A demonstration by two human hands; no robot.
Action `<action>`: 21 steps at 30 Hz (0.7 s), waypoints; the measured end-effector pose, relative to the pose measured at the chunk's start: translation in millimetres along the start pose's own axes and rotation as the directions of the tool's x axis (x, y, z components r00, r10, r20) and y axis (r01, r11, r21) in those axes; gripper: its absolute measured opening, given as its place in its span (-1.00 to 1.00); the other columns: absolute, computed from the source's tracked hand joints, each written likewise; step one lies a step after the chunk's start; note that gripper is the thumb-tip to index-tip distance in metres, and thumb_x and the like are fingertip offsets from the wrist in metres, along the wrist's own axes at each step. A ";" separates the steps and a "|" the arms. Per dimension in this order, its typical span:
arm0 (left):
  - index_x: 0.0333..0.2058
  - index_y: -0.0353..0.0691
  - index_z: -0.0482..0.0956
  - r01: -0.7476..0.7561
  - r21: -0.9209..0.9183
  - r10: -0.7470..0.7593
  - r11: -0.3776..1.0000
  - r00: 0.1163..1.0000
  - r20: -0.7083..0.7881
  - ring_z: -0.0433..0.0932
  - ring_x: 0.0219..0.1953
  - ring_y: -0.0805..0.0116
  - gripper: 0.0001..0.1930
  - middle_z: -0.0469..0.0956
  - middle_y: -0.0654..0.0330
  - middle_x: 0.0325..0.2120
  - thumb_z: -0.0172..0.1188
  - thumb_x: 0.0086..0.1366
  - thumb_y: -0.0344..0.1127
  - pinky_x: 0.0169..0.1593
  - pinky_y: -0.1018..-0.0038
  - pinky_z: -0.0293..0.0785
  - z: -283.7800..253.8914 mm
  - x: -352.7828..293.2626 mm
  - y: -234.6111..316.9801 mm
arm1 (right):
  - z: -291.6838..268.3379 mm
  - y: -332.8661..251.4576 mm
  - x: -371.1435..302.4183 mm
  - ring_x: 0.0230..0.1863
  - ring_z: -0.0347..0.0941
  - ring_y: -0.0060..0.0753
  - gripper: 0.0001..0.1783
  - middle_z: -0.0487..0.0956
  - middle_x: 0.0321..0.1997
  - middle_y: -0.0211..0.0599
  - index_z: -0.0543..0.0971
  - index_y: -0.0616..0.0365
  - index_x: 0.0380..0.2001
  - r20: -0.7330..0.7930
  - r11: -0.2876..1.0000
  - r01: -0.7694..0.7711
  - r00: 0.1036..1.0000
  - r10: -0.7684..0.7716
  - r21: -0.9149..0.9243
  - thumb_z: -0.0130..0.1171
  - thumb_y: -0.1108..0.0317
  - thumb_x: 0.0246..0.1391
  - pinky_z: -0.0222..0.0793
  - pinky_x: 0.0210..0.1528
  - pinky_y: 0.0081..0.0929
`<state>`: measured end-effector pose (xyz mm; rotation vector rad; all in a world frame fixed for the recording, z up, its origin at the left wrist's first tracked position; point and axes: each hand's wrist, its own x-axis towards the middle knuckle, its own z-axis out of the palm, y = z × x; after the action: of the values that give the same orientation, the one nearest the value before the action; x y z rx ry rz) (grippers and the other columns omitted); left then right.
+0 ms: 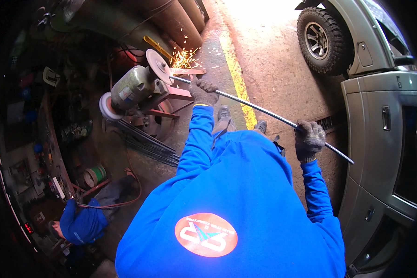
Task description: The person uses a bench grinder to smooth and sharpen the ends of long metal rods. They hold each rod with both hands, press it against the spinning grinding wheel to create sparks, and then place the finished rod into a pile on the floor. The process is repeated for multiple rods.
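A bench grinder on a red metal stand lies to the left, with a grinding wheel at each end. Against its far wheel rests the tip of a long ribbed steel rod, and orange sparks fly off behind. My left hand, in a dark grey work glove, is closed round the rod a short way from the wheel. Farther along it, my gloved right hand grips the same rod, whose free end sticks out past that hand toward the vehicle. Glove and fingers hide the gripped parts.
A silver-grey off-road vehicle stands close on the right. Several dark rods lie below the grinder. Large cylinders are at the upper left. A yellow line crosses the floor. Another person in blue is at lower left.
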<state>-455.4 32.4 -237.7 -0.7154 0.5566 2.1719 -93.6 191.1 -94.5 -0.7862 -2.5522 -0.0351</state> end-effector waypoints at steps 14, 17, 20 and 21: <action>-0.74 0.11 0.07 -0.039 0.058 0.048 0.998 0.986 -0.157 -0.05 -0.82 0.49 -0.52 -0.03 0.46 -0.85 -0.04 0.33 0.02 -0.67 0.49 -0.02 9.0 -10.6 -11.2 | -2.3 27.8 14.7 -0.28 0.58 0.09 -0.51 0.64 -0.37 -0.03 0.66 0.11 -0.36 0.851 0.877 -0.430 0.523 0.050 0.213 0.03 -0.10 0.23 0.45 -0.24 -0.07; -0.74 0.11 0.07 -0.052 0.048 0.058 0.997 0.990 -0.129 -0.04 -0.82 0.49 -0.52 -0.03 0.46 -0.85 -0.03 0.33 0.02 -0.66 0.49 -0.01 4.2 -7.3 -10.6 | -3.9 26.3 9.4 -0.35 0.58 0.03 -0.56 0.63 -0.44 -0.12 0.66 0.07 -0.39 0.712 0.918 -0.327 0.699 0.075 0.225 0.06 -0.07 0.22 0.45 -0.32 -0.11; -0.75 0.11 0.05 -0.078 0.059 0.084 0.995 0.992 -0.097 -0.02 -0.83 0.52 -0.52 -0.02 0.48 -0.84 -0.03 0.31 -0.01 -0.67 0.52 0.01 10.1 -9.5 -14.5 | -7.6 21.6 6.4 -0.43 0.57 -0.06 -0.66 0.60 -0.49 -0.17 0.64 0.00 -0.38 0.499 0.976 -0.137 0.866 0.033 0.172 0.22 -0.05 0.11 0.43 -0.41 -0.18; -0.76 0.11 0.05 -0.075 0.050 0.078 0.996 0.994 -0.076 -0.02 -0.83 0.52 -0.52 -0.02 0.48 -0.84 -0.03 0.31 -0.01 -0.68 0.53 0.01 11.0 -11.6 -14.6 | -8.0 21.3 3.2 -0.44 0.56 -0.10 -0.69 0.60 -0.49 -0.21 0.64 -0.02 -0.38 0.425 0.987 -0.062 0.905 -0.008 0.149 0.25 -0.02 0.08 0.42 -0.41 -0.21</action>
<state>-441.1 41.6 -224.2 -0.7675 0.6841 2.2011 -81.0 209.3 -88.4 -0.8402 -2.9016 0.3873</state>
